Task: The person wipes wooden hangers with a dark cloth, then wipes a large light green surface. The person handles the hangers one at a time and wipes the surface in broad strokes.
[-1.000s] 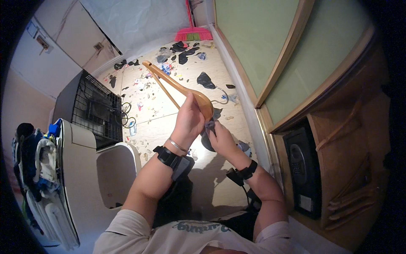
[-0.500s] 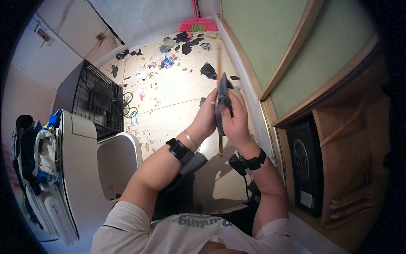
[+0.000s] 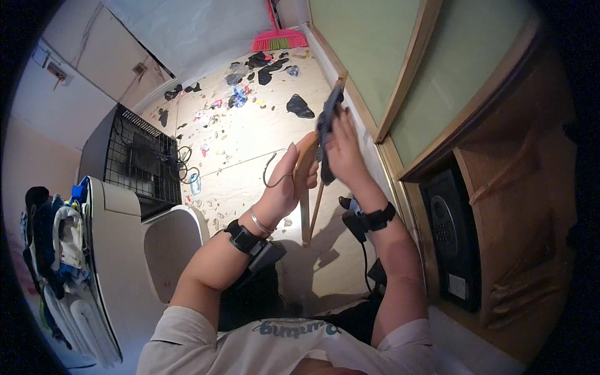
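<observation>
My left hand (image 3: 281,187) is closed around a wooden clothes hanger (image 3: 305,215) near its curved metal hook, which sticks out to the left past my thumb. The hanger stands tilted, its bar reaching down below my hands and one tip up by the wall's edge. My right hand (image 3: 345,153) holds a dark grey cloth (image 3: 325,132) against the upper part of the hanger. The cloth covers some of the wood, and the fingers on it are slightly blurred.
Litter, including a black scrap (image 3: 300,106), lies across the pale floor near a pink broom (image 3: 280,40). At left are a black wire cage (image 3: 144,159) and a white bin (image 3: 203,219) beside folded clothes (image 3: 69,237). A black safe (image 3: 447,237) sits in the wooden shelving at right.
The hanger has turned, so its hook and lower bar now show. My left hand has come lower and left; my right hand has slid the cloth up along the hanger.
</observation>
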`<state>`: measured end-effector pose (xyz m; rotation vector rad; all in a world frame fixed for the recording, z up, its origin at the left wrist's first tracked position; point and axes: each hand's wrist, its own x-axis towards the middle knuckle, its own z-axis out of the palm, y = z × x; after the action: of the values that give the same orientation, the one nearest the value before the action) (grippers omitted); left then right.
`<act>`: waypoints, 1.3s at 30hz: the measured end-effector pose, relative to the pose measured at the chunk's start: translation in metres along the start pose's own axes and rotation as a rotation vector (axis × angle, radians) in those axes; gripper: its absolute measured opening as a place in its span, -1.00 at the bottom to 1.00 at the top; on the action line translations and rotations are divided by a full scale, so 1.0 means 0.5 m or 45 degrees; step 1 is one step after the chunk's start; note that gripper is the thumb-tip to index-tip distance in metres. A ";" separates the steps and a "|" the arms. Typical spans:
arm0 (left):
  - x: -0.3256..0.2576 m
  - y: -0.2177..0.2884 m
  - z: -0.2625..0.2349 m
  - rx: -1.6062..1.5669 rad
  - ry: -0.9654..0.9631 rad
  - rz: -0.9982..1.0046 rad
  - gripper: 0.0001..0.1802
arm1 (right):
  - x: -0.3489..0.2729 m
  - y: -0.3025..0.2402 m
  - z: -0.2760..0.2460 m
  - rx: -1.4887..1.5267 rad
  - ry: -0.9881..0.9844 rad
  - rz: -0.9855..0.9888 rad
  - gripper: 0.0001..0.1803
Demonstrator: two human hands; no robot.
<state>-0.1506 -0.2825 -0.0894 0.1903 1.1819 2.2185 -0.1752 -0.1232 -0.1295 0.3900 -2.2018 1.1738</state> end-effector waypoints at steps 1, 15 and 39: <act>0.000 -0.005 -0.013 -0.023 -0.007 0.011 -0.44 | -0.015 -0.019 0.009 0.008 -0.020 -0.096 -0.47; -0.035 0.027 0.003 0.443 -0.194 0.103 -0.31 | 0.067 0.030 -0.089 -0.291 0.353 -0.026 -0.77; -0.010 0.047 0.019 0.170 -0.166 0.013 -0.24 | 0.029 -0.090 -0.012 1.157 0.444 0.731 -0.53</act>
<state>-0.1534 -0.2881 -0.0645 0.3902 1.2598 2.1026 -0.1607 -0.1433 -0.0886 -0.1236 -1.3925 2.3324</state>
